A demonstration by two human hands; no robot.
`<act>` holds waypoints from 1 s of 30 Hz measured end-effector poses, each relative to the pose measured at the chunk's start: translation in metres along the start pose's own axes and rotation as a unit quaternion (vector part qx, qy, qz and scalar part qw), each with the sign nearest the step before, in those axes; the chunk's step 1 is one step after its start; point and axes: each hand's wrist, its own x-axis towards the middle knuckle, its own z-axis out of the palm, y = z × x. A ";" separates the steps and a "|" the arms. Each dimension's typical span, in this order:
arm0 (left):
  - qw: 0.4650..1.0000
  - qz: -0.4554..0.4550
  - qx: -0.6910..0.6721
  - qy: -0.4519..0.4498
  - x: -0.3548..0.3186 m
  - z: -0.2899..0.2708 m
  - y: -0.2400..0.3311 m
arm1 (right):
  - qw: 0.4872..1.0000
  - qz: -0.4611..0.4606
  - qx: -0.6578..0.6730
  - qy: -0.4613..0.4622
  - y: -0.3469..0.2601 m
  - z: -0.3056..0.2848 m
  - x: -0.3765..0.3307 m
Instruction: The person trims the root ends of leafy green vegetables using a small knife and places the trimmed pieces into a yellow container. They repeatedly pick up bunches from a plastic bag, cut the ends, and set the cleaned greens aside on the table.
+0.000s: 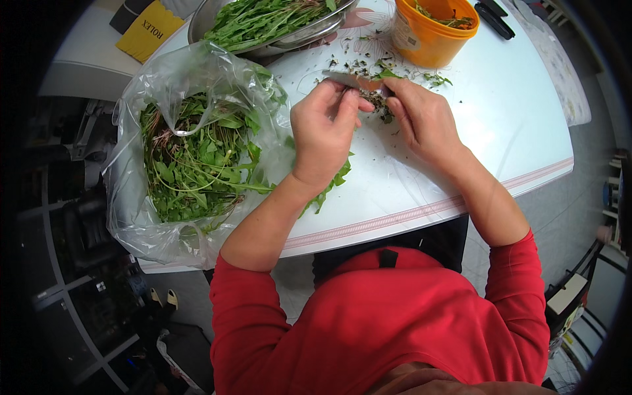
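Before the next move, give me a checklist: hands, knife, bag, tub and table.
1. Knife held in the right hand: ok.
2. Left hand clear of the knife: not ok; its fingers are right by the blade.
3. Left hand's grip on a plant: cannot tell; the fingers hide it.
4. Bag open, greens exposed: ok.
5. Tub upright: ok.
6. Table free of scraps: not ok; they lie scattered around the hands.

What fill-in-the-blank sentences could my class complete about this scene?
1. The tub is coloured ____.
2. The knife is held in the ____ hand.
3. The clear bag of leafy greens stands to the ____ of the tub.
4. The sleeves are ____.

Missing words: orange; right; left; red.
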 end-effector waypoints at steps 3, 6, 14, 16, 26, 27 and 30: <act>1.000 0.002 0.029 -0.001 -0.001 0.001 0.005 | 0.996 0.083 0.018 -0.002 0.008 -0.003 0.000; 0.997 0.021 0.078 -0.012 -0.002 0.000 0.004 | 0.971 0.162 0.176 -0.017 0.003 -0.005 0.002; 0.941 0.172 0.291 -0.008 -0.002 0.002 -0.008 | 0.896 0.259 0.356 -0.059 -0.007 -0.007 0.011; 0.969 0.110 0.219 -0.035 -0.002 0.002 -0.010 | 0.891 0.243 0.382 -0.038 0.001 0.001 0.008; 0.934 -0.203 -0.210 -0.206 0.008 -0.010 -0.004 | 0.880 0.243 0.405 -0.058 0.009 -0.005 0.005; 0.931 -0.214 -0.211 -0.207 0.008 -0.011 -0.005 | 0.885 0.235 0.398 -0.051 0.009 -0.004 0.005; 0.945 -0.205 -0.166 -0.192 0.007 -0.009 -0.004 | 0.867 0.244 0.435 -0.015 0.005 0.001 0.006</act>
